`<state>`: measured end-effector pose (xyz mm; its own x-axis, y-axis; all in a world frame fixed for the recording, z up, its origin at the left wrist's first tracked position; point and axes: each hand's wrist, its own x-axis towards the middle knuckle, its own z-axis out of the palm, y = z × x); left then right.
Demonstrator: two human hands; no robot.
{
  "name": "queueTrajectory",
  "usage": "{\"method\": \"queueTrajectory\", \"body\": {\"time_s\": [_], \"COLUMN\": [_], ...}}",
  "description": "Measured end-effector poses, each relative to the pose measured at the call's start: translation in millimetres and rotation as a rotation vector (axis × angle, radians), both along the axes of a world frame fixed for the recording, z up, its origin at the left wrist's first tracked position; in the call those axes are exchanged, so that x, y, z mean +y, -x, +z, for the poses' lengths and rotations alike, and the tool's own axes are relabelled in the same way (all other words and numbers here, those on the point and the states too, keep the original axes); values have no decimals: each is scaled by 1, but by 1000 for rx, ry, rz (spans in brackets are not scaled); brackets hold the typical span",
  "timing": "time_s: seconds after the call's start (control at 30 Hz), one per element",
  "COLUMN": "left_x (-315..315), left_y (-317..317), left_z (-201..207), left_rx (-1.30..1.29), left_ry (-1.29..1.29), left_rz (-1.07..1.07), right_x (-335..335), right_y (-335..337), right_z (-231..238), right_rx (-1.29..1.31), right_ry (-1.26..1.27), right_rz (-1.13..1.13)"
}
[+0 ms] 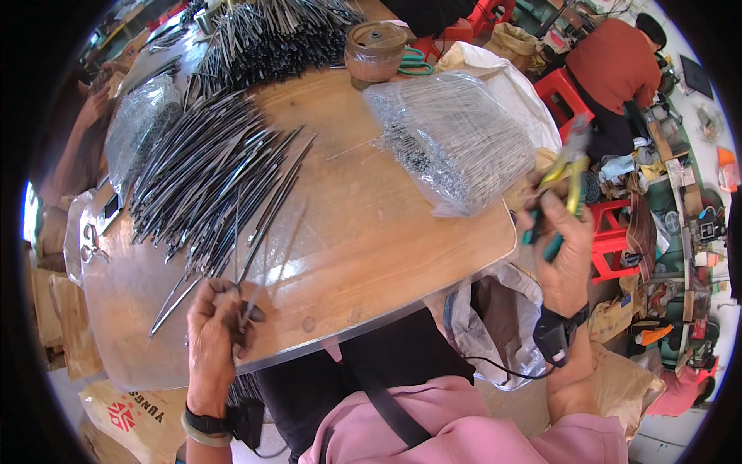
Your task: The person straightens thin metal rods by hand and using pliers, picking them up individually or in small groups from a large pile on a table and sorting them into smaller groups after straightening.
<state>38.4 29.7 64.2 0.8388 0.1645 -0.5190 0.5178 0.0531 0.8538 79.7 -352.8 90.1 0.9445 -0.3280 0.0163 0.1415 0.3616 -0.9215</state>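
Observation:
My right hand (566,236) is closed round pliers (570,172) with yellow and green handles, raised past the table's right corner. The jaws point up and are blurred. At the table's near edge, my left hand (219,315) is pinched on a thin dark strip (255,251); the fingers hide its lower end. Just beyond that hand, a loose pile of long dark strips (209,170) fans across the left of the table. To the right lies a clear plastic bag (456,139) full of thin metal wires, and a single wire (352,149) rests beside it.
A larger heap of dark strips (270,39) lies at the far side, next to a brown lidded pot (374,52) and green-handled scissors (417,62). Another plastic bag (143,124) and scissors (93,246) sit at left. Red stools (614,241) and a seated person (618,66) are at right.

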Motion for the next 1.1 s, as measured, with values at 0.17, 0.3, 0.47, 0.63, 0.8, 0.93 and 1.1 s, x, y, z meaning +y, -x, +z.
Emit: {"method": "queueTrajectory", "body": {"time_s": [0.17, 0.3, 0.47, 0.63, 0.8, 0.93, 1.1], "left_x": [-22, -32, -51, -47, -53, -57, -61], "left_y": [61, 67, 45, 67, 74, 86, 88], "left_z": [12, 24, 10, 0, -19, -29, -28], "left_rx": [152, -101, -266, -60, 38, -47, -110], "left_ry": [611, 681, 827, 988, 785, 627, 349], "left_rz": [314, 336, 426, 303, 204, 172, 88], "right_x": [-7, 29, 67, 68, 62, 59, 55], "right_y": [36, 52, 48, 42, 31, 26, 24], "right_z": [-46, -46, -37, -38, -38, -34, -27], "right_rx": [267, 253, 243, 68, -85, -189, -233], "right_ry": [-688, -747, -426, -46, 124, 311, 651], "right_rz": [276, 308, 442, 454, 484, 497, 589]}}
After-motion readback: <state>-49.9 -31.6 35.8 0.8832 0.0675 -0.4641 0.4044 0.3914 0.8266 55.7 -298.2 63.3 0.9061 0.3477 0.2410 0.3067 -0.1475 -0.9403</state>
